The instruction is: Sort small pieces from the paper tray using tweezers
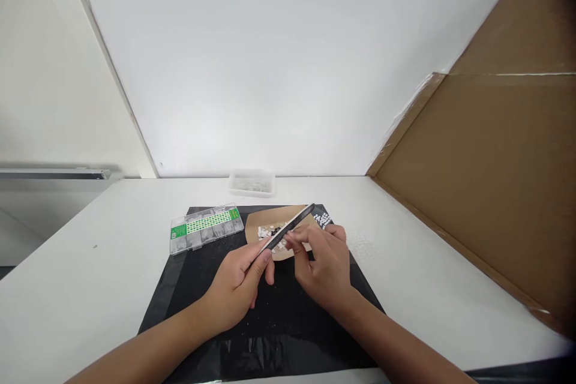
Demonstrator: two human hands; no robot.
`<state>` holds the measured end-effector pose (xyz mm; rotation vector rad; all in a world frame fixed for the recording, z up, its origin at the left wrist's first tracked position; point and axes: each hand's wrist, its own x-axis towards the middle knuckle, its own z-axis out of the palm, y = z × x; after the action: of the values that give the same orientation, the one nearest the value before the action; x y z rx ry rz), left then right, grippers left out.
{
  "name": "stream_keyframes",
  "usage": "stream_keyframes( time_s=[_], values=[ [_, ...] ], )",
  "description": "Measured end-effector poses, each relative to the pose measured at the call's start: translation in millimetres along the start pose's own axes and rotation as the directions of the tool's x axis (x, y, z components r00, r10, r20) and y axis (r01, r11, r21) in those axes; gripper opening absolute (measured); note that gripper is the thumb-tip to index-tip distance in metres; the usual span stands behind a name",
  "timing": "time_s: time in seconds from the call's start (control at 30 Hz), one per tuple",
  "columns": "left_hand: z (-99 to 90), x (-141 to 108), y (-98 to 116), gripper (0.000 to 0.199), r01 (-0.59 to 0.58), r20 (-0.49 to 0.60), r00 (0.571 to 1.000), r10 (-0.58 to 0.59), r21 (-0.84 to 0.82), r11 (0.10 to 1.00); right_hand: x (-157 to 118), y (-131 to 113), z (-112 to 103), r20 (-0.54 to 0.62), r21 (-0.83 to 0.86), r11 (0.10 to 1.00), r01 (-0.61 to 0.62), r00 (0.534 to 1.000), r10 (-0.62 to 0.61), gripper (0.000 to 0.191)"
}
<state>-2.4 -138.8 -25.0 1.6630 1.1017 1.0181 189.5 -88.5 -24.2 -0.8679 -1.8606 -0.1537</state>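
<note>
My left hand (238,279) is closed around the lower end of a long, dark nail file (294,224) with a pale edge, which tilts up to the right. Beside the file's right face, my right hand (324,261) has its thumb and fingertips pinched together. Whatever sits in that pinch is too small to make out. Both hands are above a sheet of brown paper (265,216). Small white pieces (264,232) lie scattered on the paper, partly hidden by the file and the hands.
A clear compartment box (207,229) with a green label lies left of the paper on a black mat (193,288). Small white pieces (323,220) sit right of the paper. Behind stands a translucent tray (252,184). A cardboard panel (486,180) borders the white table (81,288).
</note>
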Motion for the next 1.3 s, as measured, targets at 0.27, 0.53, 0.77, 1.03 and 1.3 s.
stream_keyframes(
  time_s=[0.27, 0.53, 0.77, 1.03, 1.3],
  values=[
    [-2.3, 1.7, -3.2, 0.043, -0.072, 0.017, 0.997, 0.071, 0.084, 0.994, 1.6, 1.5, -1.1, -0.003, 0.000, 1.000, 0.006, 1.000, -0.006, 0.015],
    [-4.3, 2.2, 2.3, 0.043, -0.118, 0.029, 0.993, 0.115, 0.107, 0.987, 2.4, 5.1, -2.0, -0.011, -0.036, 0.998, 0.045, 0.999, -0.046, 0.014],
    [-3.6, 1.0, 0.3, 0.045, -0.080, 0.046, 0.996, 0.076, 0.075, 0.994, 1.6, 6.3, -1.1, -0.048, -0.067, 0.996, 0.065, 0.996, -0.069, 0.014],
    [-6.4, 3.8, -5.3, 0.045, -0.061, 0.064, 0.996, 0.056, 0.089, 0.994, -1.5, 3.8, 2.0, 0.020, -0.044, 0.996, 0.076, 0.997, -0.075, 0.014],
    [-2.9, 4.1, -3.2, 0.039, -0.095, 0.064, 0.994, 0.089, 0.090, 0.991, -1.5, 9.3, 0.8, 0.006, 0.008, 1.000, 0.009, 1.000, -0.009, 0.013]
  ],
)
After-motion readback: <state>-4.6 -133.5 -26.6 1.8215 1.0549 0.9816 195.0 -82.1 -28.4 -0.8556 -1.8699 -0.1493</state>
